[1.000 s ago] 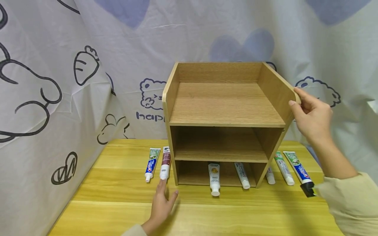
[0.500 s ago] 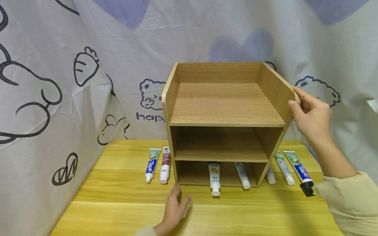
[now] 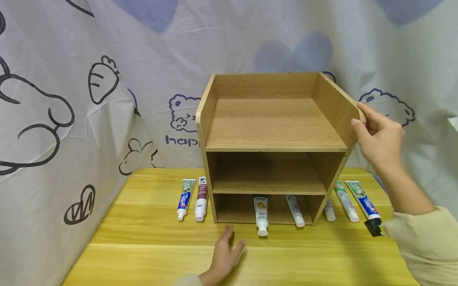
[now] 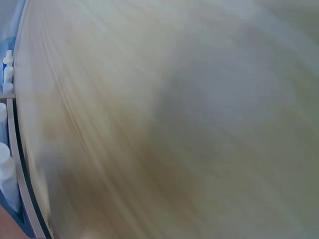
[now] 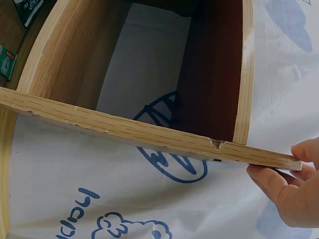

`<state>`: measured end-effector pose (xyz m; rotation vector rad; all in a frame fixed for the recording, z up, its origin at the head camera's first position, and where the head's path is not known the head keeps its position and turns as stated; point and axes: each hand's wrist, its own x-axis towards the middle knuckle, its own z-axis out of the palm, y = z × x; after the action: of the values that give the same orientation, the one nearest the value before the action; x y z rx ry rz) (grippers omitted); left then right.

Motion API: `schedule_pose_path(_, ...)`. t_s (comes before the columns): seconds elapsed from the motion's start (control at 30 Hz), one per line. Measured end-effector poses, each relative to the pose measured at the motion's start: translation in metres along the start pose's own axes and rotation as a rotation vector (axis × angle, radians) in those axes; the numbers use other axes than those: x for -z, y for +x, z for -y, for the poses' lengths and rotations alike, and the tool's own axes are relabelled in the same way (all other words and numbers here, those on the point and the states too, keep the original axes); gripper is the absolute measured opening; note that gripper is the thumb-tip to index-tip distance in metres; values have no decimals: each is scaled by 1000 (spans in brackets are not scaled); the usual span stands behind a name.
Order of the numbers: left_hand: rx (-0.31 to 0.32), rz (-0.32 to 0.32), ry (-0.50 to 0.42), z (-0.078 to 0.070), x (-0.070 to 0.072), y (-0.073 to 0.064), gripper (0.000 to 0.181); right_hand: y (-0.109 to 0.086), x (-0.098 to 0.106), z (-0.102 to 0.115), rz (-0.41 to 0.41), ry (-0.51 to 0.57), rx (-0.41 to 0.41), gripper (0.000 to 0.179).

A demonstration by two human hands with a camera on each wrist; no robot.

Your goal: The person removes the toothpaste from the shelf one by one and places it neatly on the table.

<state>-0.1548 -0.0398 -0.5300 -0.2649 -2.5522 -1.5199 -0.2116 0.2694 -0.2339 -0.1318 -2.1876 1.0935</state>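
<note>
In the head view, a wooden shelf point(image 3: 275, 127) stands on the bench point(image 3: 143, 246) in front of a patterned cloth point(image 3: 232, 43). The right hand point(image 3: 383, 145) grips the front edge of its right side panel near the top, thumb on the inner face. The left hand point(image 3: 222, 258) is just in front of the shelf's bottom edge, its grip loose, fingers extended and thumb spread; whether it touches the bench I cannot tell. In the bottom compartment lie a white tube with orange print point(image 3: 261, 212) and a grey-white tube point(image 3: 294, 210), their caps jutting out past the front. Left of the shelf lie a blue-green tube point(image 3: 185, 198) and a dark red tube point(image 3: 202, 198); to the right, three more tubes point(image 3: 346, 200).

The left wrist view is mostly blurred bench, with white caps and an edge of the shelf at its left border.

In the right wrist view, the right hand pinches the panel's end between thumb and fingers, and a chip point(image 5: 217, 144) marks the panel's edge.
</note>
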Motion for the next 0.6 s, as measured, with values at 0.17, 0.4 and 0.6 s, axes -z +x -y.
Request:
schedule_pose_path(0.17, -8, -8, -5, -5, -9, 2, 53, 0, 0, 0, -2, 5, -7, 40)
schedule_pose_path(0.4, 29, 33, -14, -16, -19, 3, 54, 0, 0, 1, -16, 10, -9, 39)
schedule_pose_path(0.6, 43, 20, -31, -25, -28, 3, 52, 0, 1, 0, 3, -15, -19, 40)
